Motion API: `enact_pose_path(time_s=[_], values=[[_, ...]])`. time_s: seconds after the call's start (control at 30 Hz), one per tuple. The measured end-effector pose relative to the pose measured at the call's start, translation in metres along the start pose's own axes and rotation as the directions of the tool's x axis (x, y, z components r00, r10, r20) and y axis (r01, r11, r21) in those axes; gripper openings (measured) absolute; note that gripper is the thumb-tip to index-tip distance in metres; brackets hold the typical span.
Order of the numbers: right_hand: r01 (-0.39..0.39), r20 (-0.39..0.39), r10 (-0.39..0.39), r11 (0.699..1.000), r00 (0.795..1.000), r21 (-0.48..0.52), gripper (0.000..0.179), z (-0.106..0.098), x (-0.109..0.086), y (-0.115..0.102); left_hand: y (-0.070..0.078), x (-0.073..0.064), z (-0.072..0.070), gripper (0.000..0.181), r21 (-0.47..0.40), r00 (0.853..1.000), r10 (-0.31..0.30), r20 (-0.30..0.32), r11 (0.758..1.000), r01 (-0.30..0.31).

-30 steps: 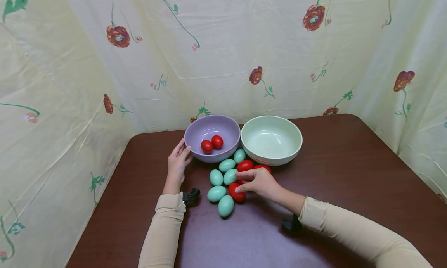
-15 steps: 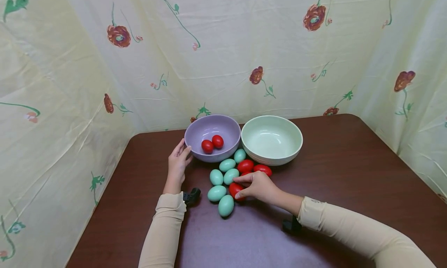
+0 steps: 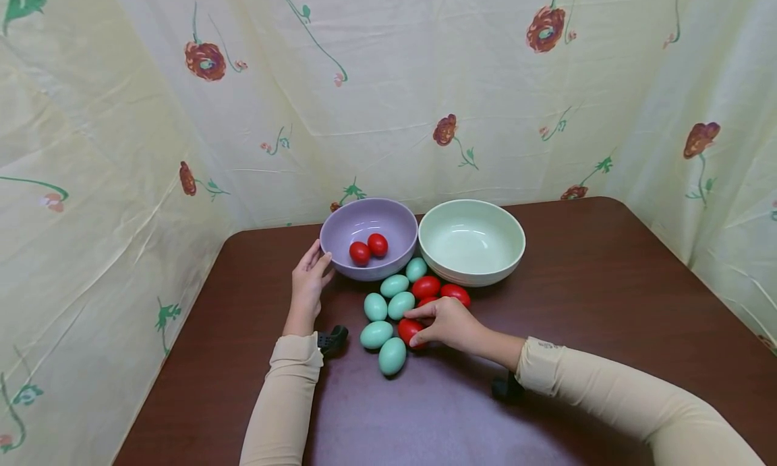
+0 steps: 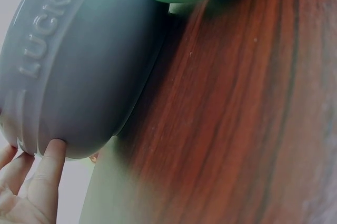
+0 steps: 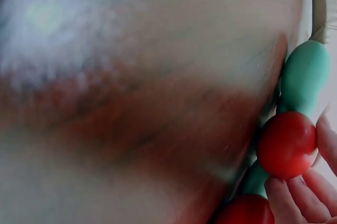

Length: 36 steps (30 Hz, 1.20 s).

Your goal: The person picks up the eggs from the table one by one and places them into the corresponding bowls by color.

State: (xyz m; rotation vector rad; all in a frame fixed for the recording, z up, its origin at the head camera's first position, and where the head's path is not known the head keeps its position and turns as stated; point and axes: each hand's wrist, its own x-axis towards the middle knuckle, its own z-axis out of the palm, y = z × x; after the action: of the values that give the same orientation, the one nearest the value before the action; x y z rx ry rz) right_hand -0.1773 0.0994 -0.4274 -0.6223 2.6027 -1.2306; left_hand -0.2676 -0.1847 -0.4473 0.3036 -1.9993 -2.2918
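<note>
The purple bowl (image 3: 388, 267) stands at the back of the table with 2 red eggs (image 3: 359, 253) inside. My left hand (image 3: 308, 287) rests its fingers against the bowl's outer left side, right at the rim. Up close in the left wrist view, fingertips touch the bowl's wall (image 4: 89, 77) below raised letters. My right hand (image 3: 452, 326) pinches a red egg (image 3: 409, 331) between thumb and fingers, low among the other eggs. That red egg (image 5: 287, 145) shows between the fingertips in the right wrist view. Several teal eggs (image 3: 376, 307) lie just left of it.
A pale green bowl (image 3: 473, 247) with nothing in it touches the purple bowl's right side. More red eggs (image 3: 455, 295) lie in front of it, partly behind my right hand. The brown table (image 3: 577, 284) meets a floral curtain (image 3: 388, 81) at the back and sides.
My right hand has lowered slightly and closed its thumb and fingers on the front red egg, uncovering the red eggs behind. The left hand and both bowls have stayed put.
</note>
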Motion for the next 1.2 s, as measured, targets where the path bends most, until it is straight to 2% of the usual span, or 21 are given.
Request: enact_pose_path(time_s=[0.17, 0.27, 0.47, 0.7, 1.0, 1.2], values=[[0.077, 0.030, -0.075, 0.993, 0.997, -0.089, 0.045, -0.002, 0.001, 0.001, 0.001, -0.001, 0.001, 0.057, 0.000, 1.000, 0.006, 0.004, 1.000, -0.006], [0.078, 0.042, -0.075, 0.993, 0.996, -0.089, 0.046, -0.002, 0.001, 0.001, 0.001, -0.003, 0.000, 0.057, 0.001, 1.000, 0.001, 0.001, 1.000, -0.001], [0.033, 0.043, -0.030, 0.998, 0.999, -0.062, 0.045, 0.001, 0.000, 0.002, -0.001, -0.003, -0.002, 0.057, 0.010, 1.000, -0.002, 0.006, 1.000, 0.002], [0.024, 0.035, -0.023, 0.999, 0.999, -0.037, 0.043, 0.000, -0.001, 0.002, -0.001, -0.003, 0.000, 0.057, 0.011, 1.000, 0.012, 0.007, 1.000, -0.012], [-0.072, 0.007, 0.072, 0.996, 0.997, 0.048, 0.039, -0.007, -0.001, -0.002, -0.002, -0.002, -0.001, 0.058, 0.003, 1.000, 0.009, 0.020, 1.000, -0.009], [-0.091, -0.020, 0.092, 0.995, 0.996, 0.029, 0.038, -0.014, 0.002, -0.008, -0.001, -0.002, -0.001, 0.057, 0.010, 1.000, 0.001, 0.002, 1.000, -0.001]])
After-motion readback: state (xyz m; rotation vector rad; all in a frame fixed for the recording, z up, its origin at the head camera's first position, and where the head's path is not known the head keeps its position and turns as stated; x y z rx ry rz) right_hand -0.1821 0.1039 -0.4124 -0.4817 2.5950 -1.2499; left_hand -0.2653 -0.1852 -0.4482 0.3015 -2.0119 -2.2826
